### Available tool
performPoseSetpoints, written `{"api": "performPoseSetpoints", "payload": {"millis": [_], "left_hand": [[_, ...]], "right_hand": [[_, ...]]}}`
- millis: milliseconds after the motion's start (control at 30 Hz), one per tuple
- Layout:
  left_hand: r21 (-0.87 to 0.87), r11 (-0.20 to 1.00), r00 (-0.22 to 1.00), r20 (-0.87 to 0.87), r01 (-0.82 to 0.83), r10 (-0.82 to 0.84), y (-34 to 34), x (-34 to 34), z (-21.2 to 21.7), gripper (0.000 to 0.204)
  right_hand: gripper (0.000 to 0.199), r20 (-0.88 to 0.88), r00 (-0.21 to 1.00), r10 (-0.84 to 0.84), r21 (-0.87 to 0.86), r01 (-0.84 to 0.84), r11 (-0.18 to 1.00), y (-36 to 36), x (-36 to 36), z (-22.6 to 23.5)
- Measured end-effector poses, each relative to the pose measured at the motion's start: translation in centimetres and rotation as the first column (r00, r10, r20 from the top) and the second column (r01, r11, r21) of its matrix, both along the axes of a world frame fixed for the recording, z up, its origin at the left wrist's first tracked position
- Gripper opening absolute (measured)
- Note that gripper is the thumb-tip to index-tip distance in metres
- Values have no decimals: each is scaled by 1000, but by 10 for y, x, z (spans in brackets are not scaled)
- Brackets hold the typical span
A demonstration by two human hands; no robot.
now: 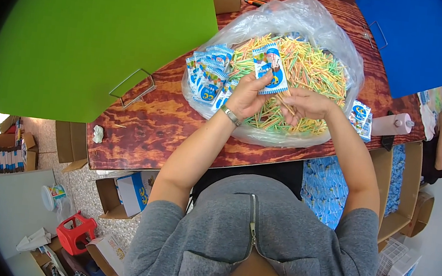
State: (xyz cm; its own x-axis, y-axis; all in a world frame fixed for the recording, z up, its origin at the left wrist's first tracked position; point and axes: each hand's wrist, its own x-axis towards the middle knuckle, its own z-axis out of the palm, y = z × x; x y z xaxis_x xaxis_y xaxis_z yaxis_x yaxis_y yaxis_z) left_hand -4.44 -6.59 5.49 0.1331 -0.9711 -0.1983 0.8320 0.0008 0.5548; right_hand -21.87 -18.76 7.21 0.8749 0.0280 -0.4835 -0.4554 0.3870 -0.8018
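I see my left hand (246,94) grasping one small blue-and-white sachet (270,68), held upright above the heap, with the thumb and fingers pinching its lower edge. My right hand (308,103) is closed around a thin bunch of coloured sticks (286,103), which point toward the lower end of the sachet. On the left wrist sits a metal wristwatch (230,115).

Both hands work over a clear plastic bag (305,17) that lies open on the wooden table (162,126). Inside the bag is a big heap of thin sticks (311,66) in yellow, green, orange and pink, and it looks still almost full. On the left side of the bag, a stack of the same sachets (206,73) leans against the heap. I cannot tell if these are filled or empty. At the right side, just beside the bag, a few more sachets (361,117) lie on the table, near a pale pink bottle (391,125).

As I judge it, the work is at an early or middle stage: one sachet is in hand, and most of the heap remains to be packed.

A green board (97,31) covers the far left, a blue board (412,40) the far right.
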Motion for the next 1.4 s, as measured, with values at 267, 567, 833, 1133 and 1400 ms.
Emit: {"api": "performPoseSetpoints", "payload": {"millis": [267, 567, 833, 1133, 1400], "left_hand": [[-132, 972, 880, 414, -196, 234, 13, 23, 24, 19], [22, 964, 842, 491, -266, 222, 68, 42, 6, 21], [1, 974, 849, 491, -225, 196, 71, 36, 0, 21], [-22, 981, 846, 503, -191, 176, 61, 31, -6, 22], [-55, 987, 917, 364, -152, 161, 30, 16, -7, 16]], "right_hand": [[27, 31, 999, -44, -662, 53, 748, -1, 20, 9], [15, -382, 856, 348, -910, -282, -305, -2, 13, -22], [13, -348, 880, 322, -879, -186, -440, 7, 23, -34], [12, 49, 998, 50, -939, 29, 343, 4, 21, -8], [25, -5, 975, -223, 52, 222, 974, 20, 6, -20]]}}
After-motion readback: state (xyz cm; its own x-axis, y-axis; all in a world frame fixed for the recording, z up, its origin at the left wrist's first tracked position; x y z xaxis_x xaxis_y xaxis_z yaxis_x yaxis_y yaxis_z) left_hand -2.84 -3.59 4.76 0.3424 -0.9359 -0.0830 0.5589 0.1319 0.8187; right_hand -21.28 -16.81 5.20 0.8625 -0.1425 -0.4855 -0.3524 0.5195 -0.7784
